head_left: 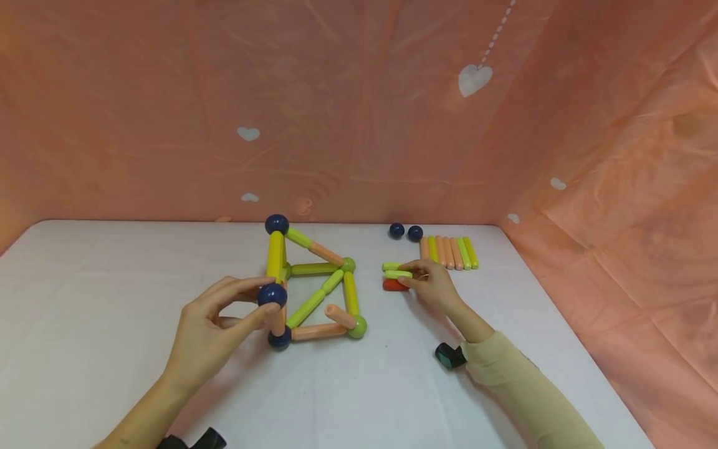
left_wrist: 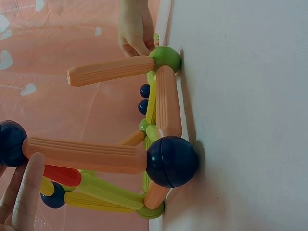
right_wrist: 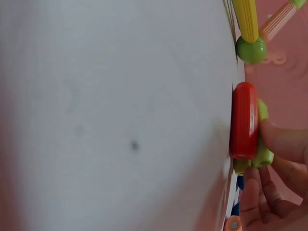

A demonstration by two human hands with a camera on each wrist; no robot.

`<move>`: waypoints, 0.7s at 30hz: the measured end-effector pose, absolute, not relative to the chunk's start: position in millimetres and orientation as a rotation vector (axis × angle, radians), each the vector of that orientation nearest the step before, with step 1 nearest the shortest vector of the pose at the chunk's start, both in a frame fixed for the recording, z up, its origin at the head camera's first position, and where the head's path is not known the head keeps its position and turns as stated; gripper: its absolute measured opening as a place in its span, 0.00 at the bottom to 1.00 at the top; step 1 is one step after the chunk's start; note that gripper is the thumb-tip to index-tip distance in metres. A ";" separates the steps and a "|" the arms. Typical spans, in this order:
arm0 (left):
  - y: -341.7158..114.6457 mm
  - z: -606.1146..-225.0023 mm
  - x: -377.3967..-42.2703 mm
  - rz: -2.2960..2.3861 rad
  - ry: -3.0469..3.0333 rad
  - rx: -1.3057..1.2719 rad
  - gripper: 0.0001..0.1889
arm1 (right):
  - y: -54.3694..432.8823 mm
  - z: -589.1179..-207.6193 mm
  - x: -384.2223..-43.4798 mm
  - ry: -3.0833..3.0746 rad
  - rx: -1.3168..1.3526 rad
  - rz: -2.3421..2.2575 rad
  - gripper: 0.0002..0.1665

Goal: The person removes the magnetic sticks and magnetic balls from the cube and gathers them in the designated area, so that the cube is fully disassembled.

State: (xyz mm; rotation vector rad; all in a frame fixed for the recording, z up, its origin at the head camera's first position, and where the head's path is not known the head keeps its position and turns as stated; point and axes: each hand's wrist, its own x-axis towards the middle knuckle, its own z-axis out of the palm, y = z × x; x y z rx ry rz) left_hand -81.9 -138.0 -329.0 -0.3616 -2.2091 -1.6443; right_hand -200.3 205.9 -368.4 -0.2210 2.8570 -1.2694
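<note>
My left hand (head_left: 207,330) holds a navy ball (head_left: 272,295) between thumb and fingers, at the top front corner of a frame of rods and balls. Below that ball a peach rod (left_wrist: 86,155) runs down to another navy ball (left_wrist: 173,161) on the table; a yellow rod (head_left: 275,255) leads back from it. One loose-ended peach rod (left_wrist: 110,70) rises from a green ball (head_left: 357,327) at the near right corner. To the right, my right hand (head_left: 437,287) pinches a short light-green rod (right_wrist: 262,156), close beside a short red rod (right_wrist: 244,120).
Another short green rod (head_left: 390,266) lies behind the red one. Farther back are a navy ball (head_left: 396,231), a second navy ball (head_left: 415,234) and a row of peach, yellow and green rods (head_left: 449,252). A pink-orange cloth (head_left: 359,112) hangs along the table's (head_left: 359,399) far edge.
</note>
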 end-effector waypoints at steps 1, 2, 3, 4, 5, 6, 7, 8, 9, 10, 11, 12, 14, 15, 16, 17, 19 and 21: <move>-138.0 -329.1 -82.0 -1.646 -2.207 -0.364 0.20 | 206.1 -368.3 -200.7 2.857 -0.217 -1.266 0.15; -138.1 -329.1 -82.0 -1.647 -2.205 -0.366 0.20 | 206.2 -368.3 -201.2 2.855 -0.213 -1.267 0.15; -138.2 -329.0 -82.0 -1.650 -2.203 -0.368 0.20 | 206.6 -368.5 -201.7 2.858 -0.212 -1.262 0.15; -138.2 -329.0 -82.1 -1.654 -2.200 -0.369 0.20 | 206.7 -368.3 -201.8 2.855 -0.196 -1.265 0.15; -138.3 -329.0 -82.1 -1.657 -2.198 -0.370 0.20 | 206.8 -368.1 -202.0 2.858 -0.187 -1.262 0.15; -138.3 -328.9 -82.1 -1.657 -2.198 -0.369 0.20 | 206.9 -367.5 -201.8 2.861 -0.174 -1.256 0.15; -138.3 -328.9 -82.2 -1.658 -2.198 -0.369 0.20 | 207.3 -367.1 -201.5 2.867 -0.176 -1.248 0.15; -138.3 -328.9 -82.1 -1.659 -2.198 -0.369 0.20 | 207.1 -366.4 -200.9 2.869 -0.171 -1.249 0.15; -138.3 -328.9 -82.2 -1.660 -2.198 -0.370 0.20 | 206.3 -365.3 -199.9 2.871 -0.164 -1.251 0.15; -138.3 -329.0 -82.3 -1.660 -2.197 -0.372 0.20 | 205.0 -364.0 -198.8 2.872 -0.174 -1.268 0.15; -138.4 -329.0 -82.3 -1.656 -2.197 -0.372 0.20 | 203.3 -362.5 -197.4 2.869 -0.205 -1.289 0.16; -138.4 -329.0 -82.4 -1.653 -2.196 -0.374 0.20 | 201.0 -360.8 -195.6 2.856 -0.254 -1.323 0.16; -138.4 -329.2 -82.5 -1.650 -2.192 -0.377 0.20 | 195.4 -357.9 -191.1 2.787 -0.391 -1.422 0.16; -138.4 -329.1 -82.6 -1.646 -2.192 -0.375 0.20 | 192.1 -356.7 -188.4 2.735 -0.472 -1.473 0.17; -138.4 -329.1 -82.7 -1.644 -2.192 -0.374 0.20 | 189.1 -355.7 -185.5 2.667 -0.560 -1.524 0.17; -138.4 -329.2 -82.7 -1.643 -2.192 -0.372 0.20 | 186.3 -355.5 -182.6 2.594 -0.632 -1.560 0.17; -138.4 -329.1 -82.6 -1.647 -2.194 -0.368 0.20 | 181.0 -356.9 -177.5 2.463 -0.747 -1.597 0.17; -138.6 -329.2 -82.5 -1.647 -2.198 -0.365 0.20 | 175.4 -357.7 -172.7 2.369 -0.819 -1.589 0.18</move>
